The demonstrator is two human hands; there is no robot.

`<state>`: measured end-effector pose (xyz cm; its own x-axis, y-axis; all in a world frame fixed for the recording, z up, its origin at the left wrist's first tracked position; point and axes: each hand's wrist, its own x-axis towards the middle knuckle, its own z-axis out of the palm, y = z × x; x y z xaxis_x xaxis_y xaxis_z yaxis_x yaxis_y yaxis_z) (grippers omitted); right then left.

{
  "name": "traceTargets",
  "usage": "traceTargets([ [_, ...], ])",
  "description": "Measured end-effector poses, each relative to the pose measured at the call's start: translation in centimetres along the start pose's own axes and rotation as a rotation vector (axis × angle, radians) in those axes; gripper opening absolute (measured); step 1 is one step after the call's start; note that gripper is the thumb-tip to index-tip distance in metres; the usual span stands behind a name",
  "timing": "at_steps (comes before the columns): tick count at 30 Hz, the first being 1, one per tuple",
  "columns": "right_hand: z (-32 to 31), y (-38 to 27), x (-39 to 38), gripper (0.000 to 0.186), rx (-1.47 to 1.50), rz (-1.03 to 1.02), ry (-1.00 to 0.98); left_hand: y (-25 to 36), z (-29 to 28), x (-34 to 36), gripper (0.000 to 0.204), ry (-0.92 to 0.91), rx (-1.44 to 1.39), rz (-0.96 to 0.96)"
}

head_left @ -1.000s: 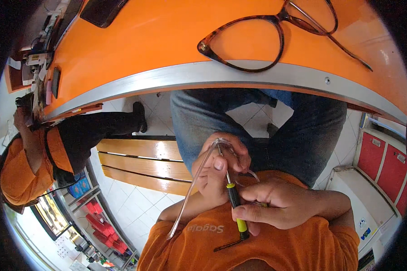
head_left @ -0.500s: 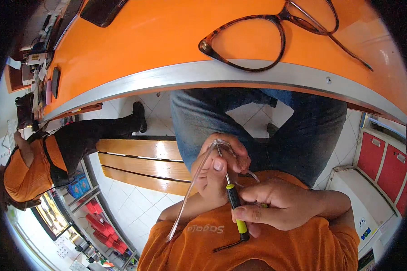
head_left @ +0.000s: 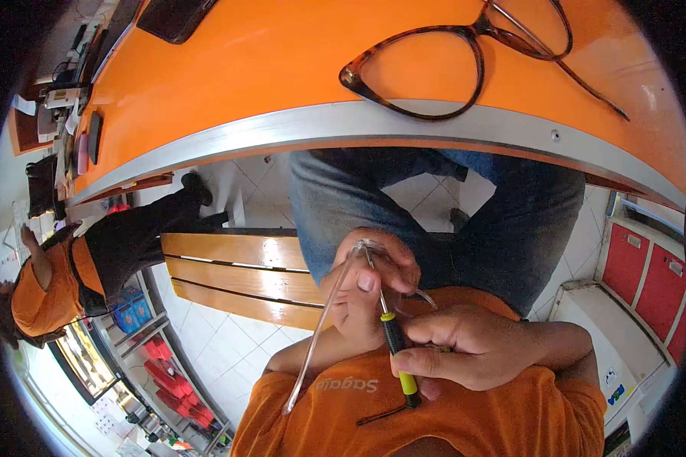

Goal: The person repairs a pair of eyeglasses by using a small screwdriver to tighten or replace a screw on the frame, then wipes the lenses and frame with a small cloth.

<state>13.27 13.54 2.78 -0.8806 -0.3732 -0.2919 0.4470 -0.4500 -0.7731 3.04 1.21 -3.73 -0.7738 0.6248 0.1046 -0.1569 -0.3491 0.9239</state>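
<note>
My left hand (head_left: 356,301) is closed around a pair of clear-framed glasses (head_left: 313,344). One transparent temple slants down toward my shirt, and a curved piece of the frame shows on the other side of the fingers. Most of the front of the glasses is hidden by the hand. In my right hand (head_left: 476,346), thumb and fingers grip the black and yellow handle of a screwdriver (head_left: 393,336). Its thin metal shaft runs up past my left thumb to the glasses' hinge area; the exact contact of the tip is too small to make out.
Tortoiseshell glasses (head_left: 482,67) lie on the orange table (head_left: 267,76), partly over its metal edge. A dark phone-like object (head_left: 174,17) is at the far left. A wooden bench (head_left: 240,268) stands left of my legs. Another person (head_left: 49,289) in orange is further left.
My hands, the glasses and the screwdriver hold almost the same place. The other person at the left has shifted, a leg moving leftward.
</note>
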Motion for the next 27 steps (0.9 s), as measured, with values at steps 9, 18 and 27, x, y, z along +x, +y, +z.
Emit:
traceTargets([
  [9,-0.21,0.38,-0.10,0.029,-0.053,0.018,-0.018,0.30,0.05,0.15,0.046,-0.006,-0.017,-0.039],
  [18,-0.28,0.02,-0.08,0.030,0.003,0.043,-0.033,0.21,0.25,0.08,0.045,0.015,-0.054,-0.044],
  [27,-0.25,0.53,0.44,0.033,-0.050,-0.014,0.029,0.05,0.01,-0.19,0.040,0.016,-0.026,-0.077],
])
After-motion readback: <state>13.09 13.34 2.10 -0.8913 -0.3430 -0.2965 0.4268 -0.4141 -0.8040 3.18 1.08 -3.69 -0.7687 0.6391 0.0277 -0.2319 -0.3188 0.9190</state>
